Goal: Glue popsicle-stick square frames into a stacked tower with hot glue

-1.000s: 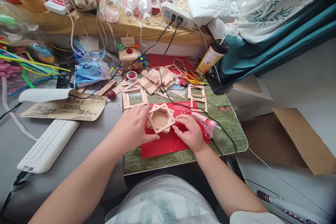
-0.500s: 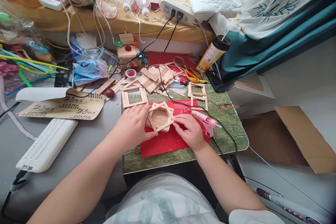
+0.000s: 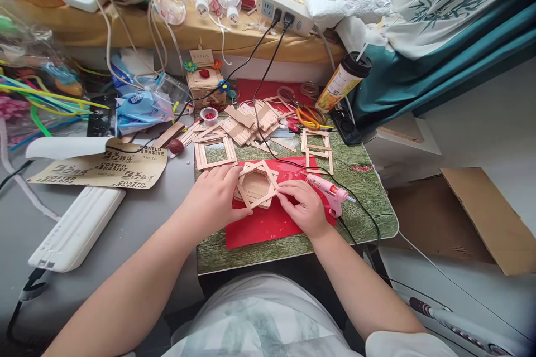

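Observation:
A stacked craft-stick structure (image 3: 268, 197), made of square frames turned against each other, sits over the red sheet (image 3: 268, 230). My left hand (image 3: 215, 198) grips its left side, thumb at the lower corner and fingers at the upper left. At its right corner, my right hand (image 3: 305, 207) pinches the stick edge between thumb and fingers. Just right of that hand lies a pink glue gun (image 3: 333, 192). Behind the structure are a square stick frame (image 3: 200, 157), a pile of craft sticks (image 3: 247, 125) and a double frame (image 3: 327, 152).
Orange-handled scissors (image 3: 309, 118), a drink cup (image 3: 341, 86) and a small cup of red bits (image 3: 209, 116) stand toward the back. A black cable crosses the green table (image 3: 372, 201). On the left lie sandpaper (image 3: 138, 170) and a white power bank-like box (image 3: 77, 228).
The view has shifted very slightly. Both hands keep their hold on the stick structure, with almost no other visible movement.

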`<state>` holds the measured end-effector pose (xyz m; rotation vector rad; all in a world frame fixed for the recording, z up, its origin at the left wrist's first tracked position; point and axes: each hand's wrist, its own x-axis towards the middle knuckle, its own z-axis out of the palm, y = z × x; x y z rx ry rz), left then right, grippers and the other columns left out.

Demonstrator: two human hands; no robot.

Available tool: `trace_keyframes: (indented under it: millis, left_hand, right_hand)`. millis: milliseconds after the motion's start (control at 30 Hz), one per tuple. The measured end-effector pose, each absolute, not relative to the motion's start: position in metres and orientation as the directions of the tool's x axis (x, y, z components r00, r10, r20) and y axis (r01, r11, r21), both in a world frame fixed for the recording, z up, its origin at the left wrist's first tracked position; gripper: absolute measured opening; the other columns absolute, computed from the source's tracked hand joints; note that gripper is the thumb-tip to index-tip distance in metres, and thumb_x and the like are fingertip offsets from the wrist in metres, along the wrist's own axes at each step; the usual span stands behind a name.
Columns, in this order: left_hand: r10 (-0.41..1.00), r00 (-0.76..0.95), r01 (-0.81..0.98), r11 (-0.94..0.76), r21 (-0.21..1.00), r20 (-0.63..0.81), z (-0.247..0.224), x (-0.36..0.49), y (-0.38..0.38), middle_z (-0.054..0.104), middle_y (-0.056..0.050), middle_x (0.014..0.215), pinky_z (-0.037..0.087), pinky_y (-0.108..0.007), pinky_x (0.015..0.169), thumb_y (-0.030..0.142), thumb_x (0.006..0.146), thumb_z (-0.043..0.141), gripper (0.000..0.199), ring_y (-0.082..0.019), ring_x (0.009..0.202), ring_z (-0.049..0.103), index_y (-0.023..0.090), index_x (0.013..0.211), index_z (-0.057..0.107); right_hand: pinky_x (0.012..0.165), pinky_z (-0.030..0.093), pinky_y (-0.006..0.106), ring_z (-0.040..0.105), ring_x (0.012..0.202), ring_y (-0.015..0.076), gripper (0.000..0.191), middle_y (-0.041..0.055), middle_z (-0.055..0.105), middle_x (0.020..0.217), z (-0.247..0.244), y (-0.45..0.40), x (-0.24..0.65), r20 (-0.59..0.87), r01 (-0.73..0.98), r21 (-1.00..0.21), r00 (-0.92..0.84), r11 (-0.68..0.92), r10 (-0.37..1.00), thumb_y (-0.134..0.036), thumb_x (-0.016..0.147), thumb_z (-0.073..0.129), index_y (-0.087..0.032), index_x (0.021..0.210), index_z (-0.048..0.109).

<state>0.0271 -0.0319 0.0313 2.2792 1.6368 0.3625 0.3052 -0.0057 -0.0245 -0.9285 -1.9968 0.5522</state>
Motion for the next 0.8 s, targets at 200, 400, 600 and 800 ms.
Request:
trace_keyframes:
  millis: [200, 400, 600, 800]
  left_hand:
    - [0.946, 0.322, 0.855, -0.312, 0.414, 0.047, 0.029, 0.026, -0.031, 0.06, -0.021, 0.154, 0.047, -0.06, 0.117, 0.055, 0.083, 0.086, 0.093, -0.045, 0.143, 0.057, 0.02, 0.159, 0.045]
    - [0.934, 0.34, 0.824, -0.353, 0.443, 0.112, 0.035, 0.023, -0.031, 0.062, -0.02, 0.15, 0.049, -0.058, 0.116, 0.057, 0.085, 0.085, 0.087, -0.043, 0.141, 0.059, 0.022, 0.155, 0.047]
    - [0.928, 0.26, 0.797, -0.362, 0.484, 0.267, 0.05, 0.013, -0.031, 0.061, -0.016, 0.151, 0.047, -0.056, 0.12, 0.055, 0.089, 0.083, 0.083, -0.039, 0.142, 0.057, 0.026, 0.155, 0.042]
    - [0.936, 0.274, 0.809, -0.349, 0.473, 0.222, 0.042, 0.013, -0.028, 0.062, -0.017, 0.149, 0.05, -0.057, 0.114, 0.059, 0.085, 0.086, 0.088, -0.041, 0.139, 0.059, 0.026, 0.154, 0.043]
  right_hand:
    - [0.096, 0.066, 0.05, 0.078, 0.104, 0.0264, 0.022, 0.0066, 0.083, 0.113, -0.025, -0.005, 0.305, 0.509, 0.421, -0.657, -0.363, 0.625, 0.78, -0.018, 0.101, 0.073, -0.031, 0.117, 0.08]
    - [0.099, 0.065, 0.05, 0.077, 0.109, 0.0273, 0.028, 0.0068, 0.08, 0.118, -0.028, -0.008, 0.308, 0.512, 0.433, -0.652, -0.354, 0.622, 0.783, -0.019, 0.102, 0.072, -0.033, 0.126, 0.075]
    - [0.097, 0.065, 0.051, 0.074, 0.106, 0.0285, 0.045, 0.0088, 0.074, 0.116, -0.033, -0.01, 0.31, 0.537, 0.443, -0.668, -0.27, 0.598, 0.799, -0.023, 0.101, 0.072, -0.033, 0.143, 0.061]
    - [0.098, 0.065, 0.052, 0.073, 0.108, 0.0289, 0.038, 0.0093, 0.074, 0.117, -0.031, -0.01, 0.309, 0.545, 0.469, -0.634, -0.294, 0.615, 0.785, -0.023, 0.1, 0.072, -0.031, 0.137, 0.063]
